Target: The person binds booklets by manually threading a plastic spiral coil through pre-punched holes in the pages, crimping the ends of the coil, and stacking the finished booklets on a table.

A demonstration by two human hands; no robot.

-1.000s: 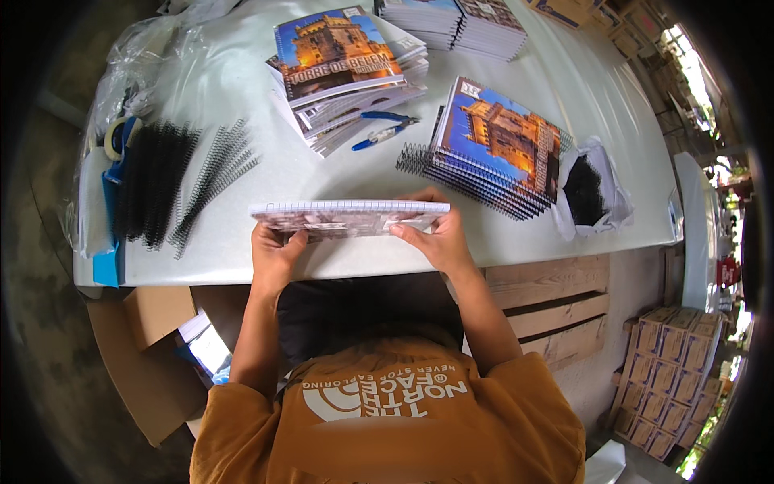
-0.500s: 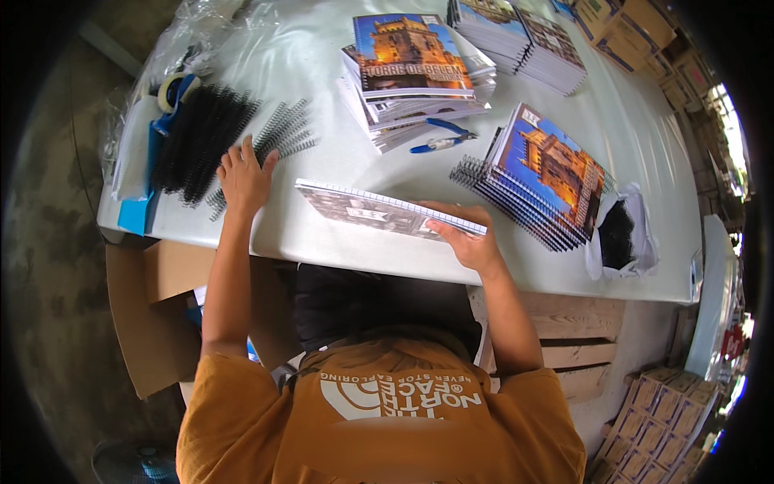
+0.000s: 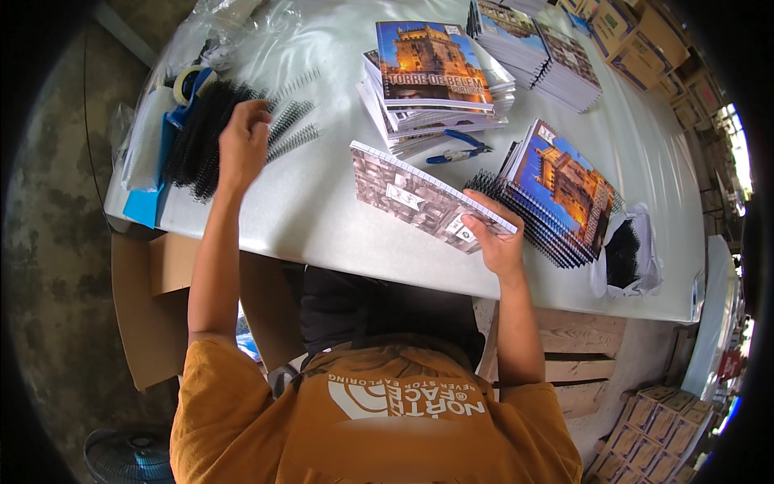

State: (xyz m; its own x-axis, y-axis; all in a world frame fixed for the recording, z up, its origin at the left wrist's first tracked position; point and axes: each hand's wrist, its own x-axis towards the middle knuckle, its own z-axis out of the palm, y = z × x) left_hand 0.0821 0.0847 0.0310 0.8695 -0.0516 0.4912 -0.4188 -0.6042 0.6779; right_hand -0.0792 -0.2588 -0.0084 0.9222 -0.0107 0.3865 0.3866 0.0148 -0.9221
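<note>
My right hand (image 3: 501,234) grips one end of an unbound notebook (image 3: 419,194), thumb on its grey patterned cover, fingers behind. The notebook tilts above the table, and a row of punched holes runs along its upper edge. My left hand (image 3: 244,145) is raised over the black spiral binding coils (image 3: 197,141), its fingers curled in. One thin coil (image 3: 298,84) stretches up and right from its fingertips; the grip itself is partly hidden. More loose coils (image 3: 289,129) fan out just right of that hand.
Stacked notebooks (image 3: 435,64) stand at the back, with blue-handled pliers (image 3: 459,148) before them. Coil-threaded notebooks (image 3: 556,194) lie at right beside a white bag of black coils (image 3: 622,254). A tape roll (image 3: 192,85) is at far left. An open cardboard box (image 3: 145,315) sits below the table edge.
My left hand has risen from the loose coils and its fingers have curled in, a coil now at its fingertips. My right hand has moved right, turning the notebook's cover more into view.
</note>
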